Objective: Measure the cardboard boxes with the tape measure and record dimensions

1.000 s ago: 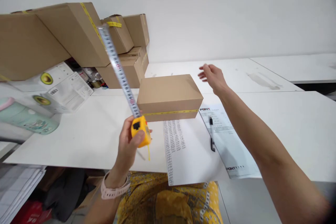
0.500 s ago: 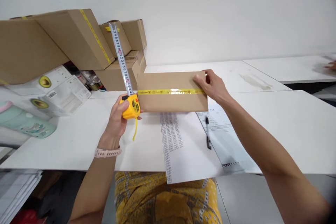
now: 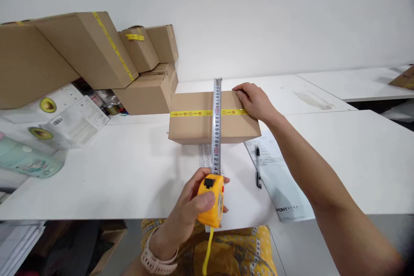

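**Blade out over the box, alignment apparently unfinished**

At far left I see stacked cardboard boxes (image 3: 64,43) in the upper corner, with a white carton (image 3: 79,125) bearing avocado pictures below them and a green bottle (image 3: 29,159) lying at the edge. At lower centre, I have the left hand (image 3: 190,208) wrapped around a yellow tape measure (image 3: 216,194), thumb along the case; its blade (image 3: 216,129) is drawn out toward the top of the frame. The cardboard box (image 3: 190,127) sits at centre, a yellow strip running across the face turned to me. The blade crosses over that face, its end beyond the far edge; whether it touches the cardboard I cannot tell. Right of centre, I have the right hand (image 3: 254,101) partly curled, gripping the box's far right corner. Below it, a pen (image 3: 258,168) lies unheld between 2 papers, a printed sheet (image 3: 241,198) and a PONY sheet (image 3: 287,189).

Done: blade extended, box steadied, the 2 brought together. Left, in my judgement: bringing the blade's end to an edge, since it overshoots. I see no writing under way, as neither hand holds the pen.
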The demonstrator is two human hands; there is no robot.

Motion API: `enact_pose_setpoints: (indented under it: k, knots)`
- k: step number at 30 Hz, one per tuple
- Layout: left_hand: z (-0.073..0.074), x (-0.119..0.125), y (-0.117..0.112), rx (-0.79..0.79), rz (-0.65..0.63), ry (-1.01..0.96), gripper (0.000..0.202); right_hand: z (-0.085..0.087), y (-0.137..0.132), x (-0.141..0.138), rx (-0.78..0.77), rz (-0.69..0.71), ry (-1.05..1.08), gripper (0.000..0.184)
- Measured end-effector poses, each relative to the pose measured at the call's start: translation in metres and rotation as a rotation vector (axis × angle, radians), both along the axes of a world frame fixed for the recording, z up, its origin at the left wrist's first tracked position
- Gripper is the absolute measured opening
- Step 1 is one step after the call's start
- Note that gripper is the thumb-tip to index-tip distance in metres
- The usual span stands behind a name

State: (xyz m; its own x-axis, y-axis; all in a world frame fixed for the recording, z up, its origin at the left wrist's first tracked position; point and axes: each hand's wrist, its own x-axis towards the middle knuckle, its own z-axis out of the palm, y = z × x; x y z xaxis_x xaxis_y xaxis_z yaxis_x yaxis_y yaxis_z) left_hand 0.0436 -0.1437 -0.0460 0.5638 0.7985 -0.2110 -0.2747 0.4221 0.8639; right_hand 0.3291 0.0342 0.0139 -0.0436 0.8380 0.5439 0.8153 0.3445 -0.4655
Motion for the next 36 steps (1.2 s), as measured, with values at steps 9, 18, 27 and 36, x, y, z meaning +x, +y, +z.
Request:
enact_pose_setpoints:
  k: [9,18,27,36]
  knots:
    - [-0.015,0.014,-0.011,-0.058,-0.055,-0.057,0.056,-0.001,-0.005,0.001,0.089,0.028,-0.284,0.054]
    - [-0.032,0.037,-0.016,0.007,-0.029,-0.014,0.055,-0.002,0.0,0.005,0.071,0.095,-0.227,0.047]
    - [-0.039,0.045,-0.02,0.015,-0.032,-0.007,0.062,-0.002,-0.003,0.005,0.075,0.126,-0.194,0.045]
    - [-0.042,0.044,-0.021,0.044,-0.034,0.012,0.062,-0.001,-0.006,0.004,0.067,0.117,-0.19,0.045]
